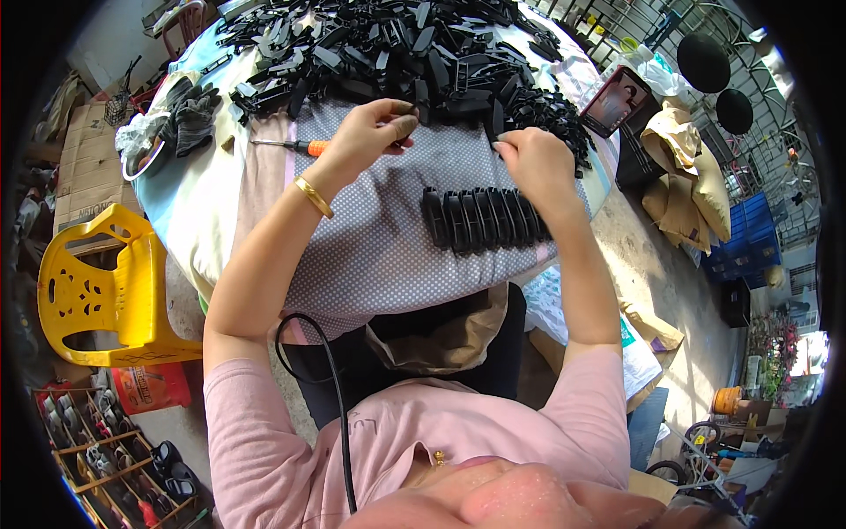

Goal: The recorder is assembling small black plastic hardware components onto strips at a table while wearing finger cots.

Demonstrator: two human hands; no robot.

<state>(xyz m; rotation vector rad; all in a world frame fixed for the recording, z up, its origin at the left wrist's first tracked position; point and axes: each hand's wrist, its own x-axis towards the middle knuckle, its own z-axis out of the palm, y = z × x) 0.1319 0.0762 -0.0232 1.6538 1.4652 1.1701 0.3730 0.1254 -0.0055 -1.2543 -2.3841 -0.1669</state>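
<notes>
A large heap of black plastic pieces [352,53] covers the far part of the cloth-covered table. At its near edge my left hand [374,134] is closed, fingers curled toward the thumb. Something small and dark shows at its fingertips, too hidden to name. To its right, my right hand [536,163] pinches a narrow black plastic piece [497,118] at the edge of the heap. Below the right hand, a row of curved black parts [485,220] lies side by side on the dotted cloth. A screwdriver [304,146] with an orange handle lies left of my left wrist.
Dark gloves [192,115] lie at the table's left. Smaller black pieces [555,123] are heaped at the right, beside a propped phone [617,101]. A yellow plastic chair [106,291] stands at the left. A black cable [339,397] hangs in front of me; a brown bag [441,339] sits at my lap.
</notes>
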